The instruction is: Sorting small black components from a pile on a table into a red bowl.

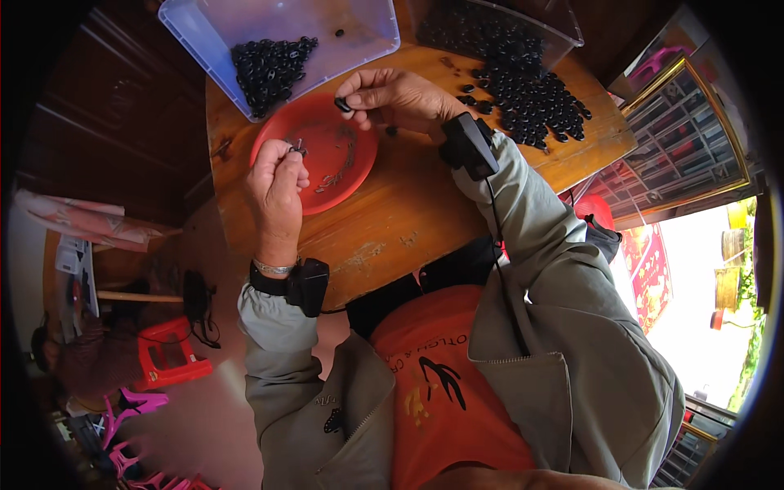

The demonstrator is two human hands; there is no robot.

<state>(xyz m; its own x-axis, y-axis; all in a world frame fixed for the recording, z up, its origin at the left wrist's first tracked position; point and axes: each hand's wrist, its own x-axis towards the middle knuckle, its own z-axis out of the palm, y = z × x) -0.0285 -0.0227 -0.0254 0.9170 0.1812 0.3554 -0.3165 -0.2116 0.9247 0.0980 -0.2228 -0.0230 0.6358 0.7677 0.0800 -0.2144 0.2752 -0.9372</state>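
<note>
My left hand [278,181] is closed over the left side of a round red basin [363,155], with a small thin metal piece [299,147] pinched between thumb and fingers. The piece's exact kind is too small to tell. Above the basin's far right rim, my right hand [400,100] grips a small black oval piece [343,104] between thumb and fingertips. The two hands are apart. Several small metal bits [333,178] lie scattered across the basin's bottom. Close to the right hand, a loose black piece [391,131] rests by the basin's rim.
A clear bluish bin [359,49] at the far left holds a heap of black oval pieces [273,73]. At the far right, a transparent container [563,37] stands beside more black pieces [535,106] spread on the wooden table [425,204]. A red stool [171,351] stands on the floor at left.
</note>
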